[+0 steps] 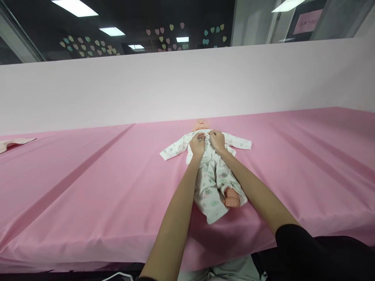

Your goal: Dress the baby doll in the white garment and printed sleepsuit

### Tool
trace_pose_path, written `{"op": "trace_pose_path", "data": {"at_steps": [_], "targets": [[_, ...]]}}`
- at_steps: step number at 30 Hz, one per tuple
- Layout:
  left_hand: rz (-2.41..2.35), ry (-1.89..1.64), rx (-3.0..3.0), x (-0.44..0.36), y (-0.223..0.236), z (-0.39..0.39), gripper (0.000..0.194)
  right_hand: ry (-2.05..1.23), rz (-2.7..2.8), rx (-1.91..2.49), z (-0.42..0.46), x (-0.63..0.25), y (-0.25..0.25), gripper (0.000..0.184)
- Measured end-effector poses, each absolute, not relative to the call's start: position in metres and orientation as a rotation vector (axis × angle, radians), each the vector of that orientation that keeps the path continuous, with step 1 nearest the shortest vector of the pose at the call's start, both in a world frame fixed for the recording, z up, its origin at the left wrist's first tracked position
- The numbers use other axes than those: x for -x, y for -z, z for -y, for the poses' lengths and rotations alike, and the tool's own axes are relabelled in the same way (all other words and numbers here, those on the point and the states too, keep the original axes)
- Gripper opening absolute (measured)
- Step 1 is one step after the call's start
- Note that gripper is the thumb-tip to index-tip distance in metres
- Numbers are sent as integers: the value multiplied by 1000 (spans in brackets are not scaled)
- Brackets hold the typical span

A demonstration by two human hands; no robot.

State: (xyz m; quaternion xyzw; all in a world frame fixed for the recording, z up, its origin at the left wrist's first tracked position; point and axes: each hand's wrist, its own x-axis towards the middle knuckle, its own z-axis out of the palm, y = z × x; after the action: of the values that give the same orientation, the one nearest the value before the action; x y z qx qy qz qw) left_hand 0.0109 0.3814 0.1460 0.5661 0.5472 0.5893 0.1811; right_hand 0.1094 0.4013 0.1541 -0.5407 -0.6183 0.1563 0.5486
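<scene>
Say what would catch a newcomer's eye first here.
A doll in a white printed outfit lies mid-picture on the pink sheet, one bare foot showing. The left hand and right hand are close together at its upper chest. Behind, pastel hearts dot the dark window.

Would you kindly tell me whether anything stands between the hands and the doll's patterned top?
Nothing visible does: the left hand and right hand are both at the upper front of the patterned top. Whether the fingertips pinch the fabric is too small to tell.
</scene>
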Motion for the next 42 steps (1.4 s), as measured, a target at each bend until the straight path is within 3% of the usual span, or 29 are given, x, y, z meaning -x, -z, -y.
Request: {"op": "trace_pose_path", "data": {"at_steps": [6,12,17,28,42], "targets": [[-1545,-1714,-1666,-10,-145,-378,17,-221,1602,1357,-400,-107,-155,24],[-1464,-1783,-1592,-8,-141,-380,15,335,1828,1363,-386,-96,-150,20],[-1350,-1810,-1437,-6,-139,-385,10,577,1969,1389,-375,-93,-150,24],[-1432,-1750,-1487,0,-137,-389,16,570,2085,1448,-368,-92,-154,28],[-1178,-1796,-1367,0,-131,-392,14,515,1942,1448,-371,-94,-148,27]]}}
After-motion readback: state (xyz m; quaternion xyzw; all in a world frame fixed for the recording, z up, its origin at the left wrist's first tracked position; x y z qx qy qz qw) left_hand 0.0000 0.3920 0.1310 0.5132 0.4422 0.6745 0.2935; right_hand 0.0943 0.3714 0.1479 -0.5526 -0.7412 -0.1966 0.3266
